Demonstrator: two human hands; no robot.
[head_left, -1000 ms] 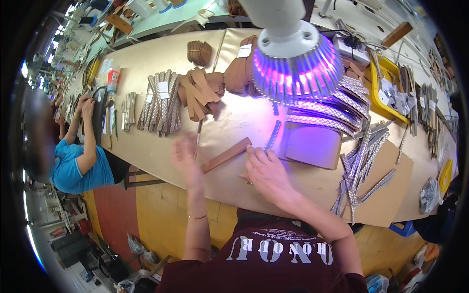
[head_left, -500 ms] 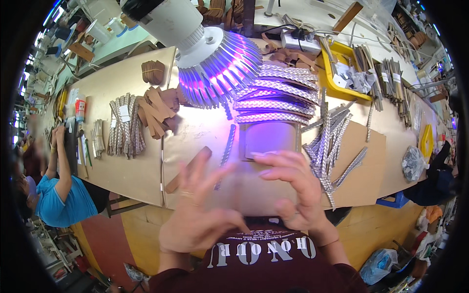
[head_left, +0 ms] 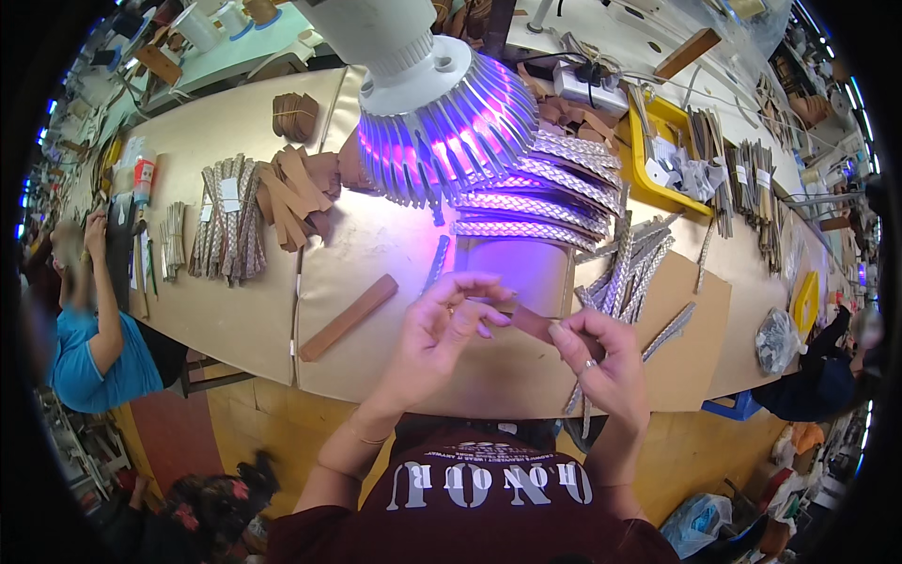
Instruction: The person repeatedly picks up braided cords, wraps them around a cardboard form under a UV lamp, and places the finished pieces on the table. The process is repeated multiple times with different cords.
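A short brown strip (head_left: pixel 533 324), which looks like leather, is stretched between my two hands above the near part of the table. My right hand (head_left: pixel 606 362) pinches its right end between thumb and fingers. My left hand (head_left: pixel 440 331) has its thumb and fingertips closed at the other end. Left of my hands a longer brown strip (head_left: pixel 348 318) lies flat. Beyond them, a row of braided silvery straps (head_left: pixel 531 230) on brown backing rests under a finned lamp (head_left: pixel 446 127) with purple light. A narrow braided piece (head_left: pixel 436 265) lies just past my left hand.
Loose braided strips (head_left: pixel 628 273) are heaped on the right, near a yellow tray (head_left: pixel 648 174). Bundled braids (head_left: pixel 225 221) and brown strips (head_left: pixel 296 193) lie on the left. A co-worker in a blue shirt (head_left: pixel 103 348) is at the table's left end.
My hands were blurred and apart, fingers spread; they have come together around a brown strip. The view has shifted slightly, with the lamp appearing farther right.
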